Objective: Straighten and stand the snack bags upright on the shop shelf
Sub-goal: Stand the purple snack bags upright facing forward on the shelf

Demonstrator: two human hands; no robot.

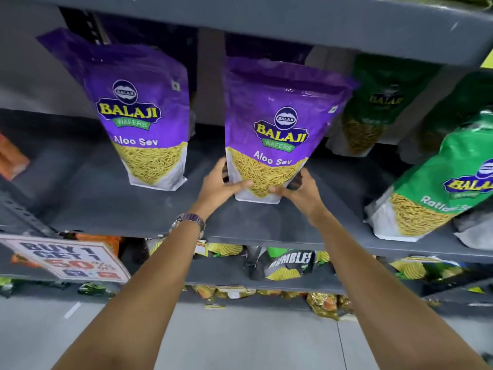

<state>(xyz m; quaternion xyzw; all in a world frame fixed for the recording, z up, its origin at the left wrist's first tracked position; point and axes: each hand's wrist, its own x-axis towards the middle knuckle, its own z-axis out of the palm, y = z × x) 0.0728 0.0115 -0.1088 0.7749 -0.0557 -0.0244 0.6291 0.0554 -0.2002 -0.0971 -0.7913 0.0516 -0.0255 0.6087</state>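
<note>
A purple Aloo Sev bag (277,124) stands upright in the middle of the grey shelf (112,206). My left hand (218,186) grips its lower left corner and my right hand (301,192) grips its lower right corner, thumbs on the front. A second purple Aloo Sev bag (141,116) stands upright to the left, untouched. At the right a green Ratlami Sev bag (437,188) leans to the right. Dark green bags (373,108) stand further back on the right.
An orange packet (10,156) lies at the shelf's far left. The shelf above (293,20) hangs low over the bag tops. A "Buy 1 Get 1" sign (66,257) hangs on the shelf edge. Lower shelves hold several snack packets (288,263).
</note>
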